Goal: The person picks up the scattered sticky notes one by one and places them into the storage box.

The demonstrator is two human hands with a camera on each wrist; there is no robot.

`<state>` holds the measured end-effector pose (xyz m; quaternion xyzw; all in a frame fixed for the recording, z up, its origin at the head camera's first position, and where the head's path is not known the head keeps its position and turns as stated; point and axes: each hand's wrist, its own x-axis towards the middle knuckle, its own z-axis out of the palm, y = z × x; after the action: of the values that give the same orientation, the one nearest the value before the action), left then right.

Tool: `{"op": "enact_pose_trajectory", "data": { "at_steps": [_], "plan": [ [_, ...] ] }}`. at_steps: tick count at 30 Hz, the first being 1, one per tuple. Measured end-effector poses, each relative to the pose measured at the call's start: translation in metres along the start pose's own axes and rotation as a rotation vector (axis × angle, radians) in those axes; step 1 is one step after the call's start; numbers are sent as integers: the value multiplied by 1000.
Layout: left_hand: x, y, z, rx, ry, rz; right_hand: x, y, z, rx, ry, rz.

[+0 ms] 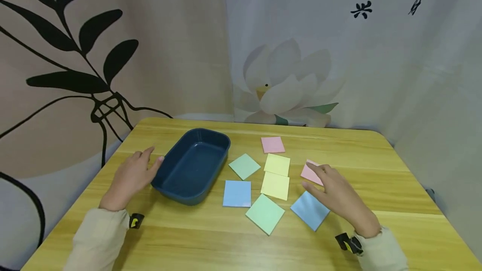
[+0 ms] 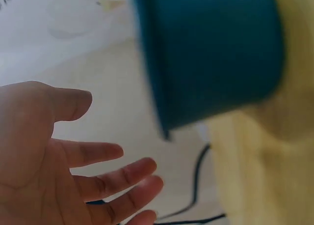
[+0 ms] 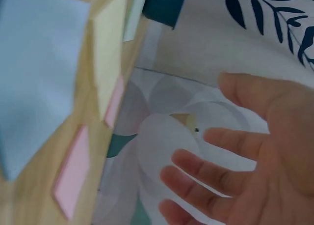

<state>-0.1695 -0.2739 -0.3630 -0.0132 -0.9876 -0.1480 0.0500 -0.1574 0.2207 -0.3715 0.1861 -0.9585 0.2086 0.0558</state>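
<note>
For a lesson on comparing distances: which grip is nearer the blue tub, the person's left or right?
Left. The left grip is beside the tub, to its left; the right grip is farther off, by the rightmost pink square.

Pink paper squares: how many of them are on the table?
2. One pink square lies beyond the two yellow squares; in the head view, the right hand partly hides the other pink square and might cover more.
</note>
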Motion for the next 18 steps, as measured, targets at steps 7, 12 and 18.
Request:
{"op": "enact_pose_trajectory", "data": {
  "at_steps": [7,12,18],
  "plan": [
    [9,-20,16,-57,-91,-36,-8,18,2,97,-148,97],
    [11,-25,27,-76,-68,-26,-12,29,6,146,-234,159],
    [7,-20,32,-124,-36,13,-12,36,13,115,-268,166]
  ]
}}
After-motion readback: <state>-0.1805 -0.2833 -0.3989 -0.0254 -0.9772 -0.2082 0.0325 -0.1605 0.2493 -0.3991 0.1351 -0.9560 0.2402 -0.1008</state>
